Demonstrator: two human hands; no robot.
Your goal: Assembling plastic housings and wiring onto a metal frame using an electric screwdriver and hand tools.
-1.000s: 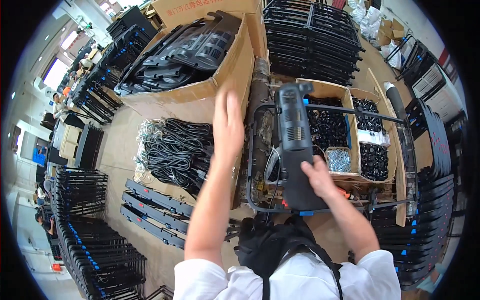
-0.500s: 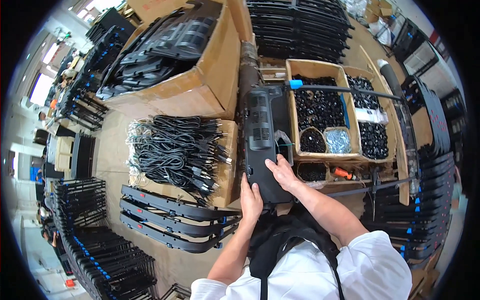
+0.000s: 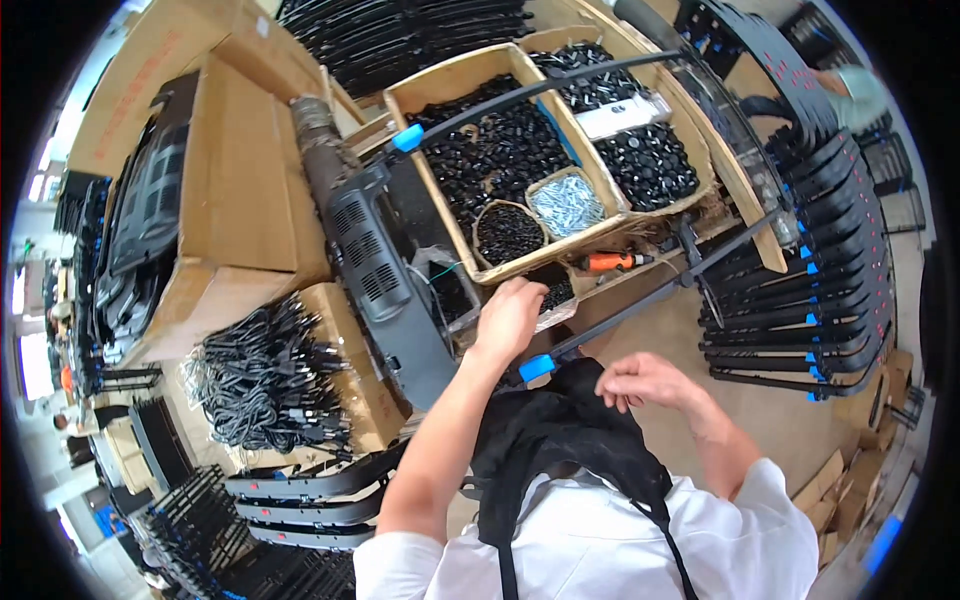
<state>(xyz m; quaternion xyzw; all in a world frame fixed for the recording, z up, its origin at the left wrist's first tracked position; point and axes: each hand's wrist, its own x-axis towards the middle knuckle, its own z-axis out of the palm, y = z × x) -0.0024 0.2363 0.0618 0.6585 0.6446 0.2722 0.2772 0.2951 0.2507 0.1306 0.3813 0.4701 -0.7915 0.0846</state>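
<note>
A long black plastic panel (image 3: 385, 285) with vent slots lies slanted across a metal frame in front of me. My left hand (image 3: 510, 318) is just right of the panel's near half, back up, fingers curled down over a small tray of black parts (image 3: 556, 288); what it holds is hidden. My right hand (image 3: 645, 380) hovers close to my chest, fingers loosely pinched together with nothing visible in them. It is near a black rod with a blue end cap (image 3: 537, 367).
A cardboard box of small black parts (image 3: 500, 150) holds a bowl of silver screws (image 3: 565, 205) and a bowl of black screws (image 3: 508, 232). An orange screwdriver (image 3: 610, 262) lies beside it. Black cables (image 3: 260, 370) fill a box at left. Stacked black panels (image 3: 800, 300) stand at right.
Both hands have let go of the black panel, which now rests on the frame. My left hand moved right to the small parts tray; my right hand drew back toward my chest.
</note>
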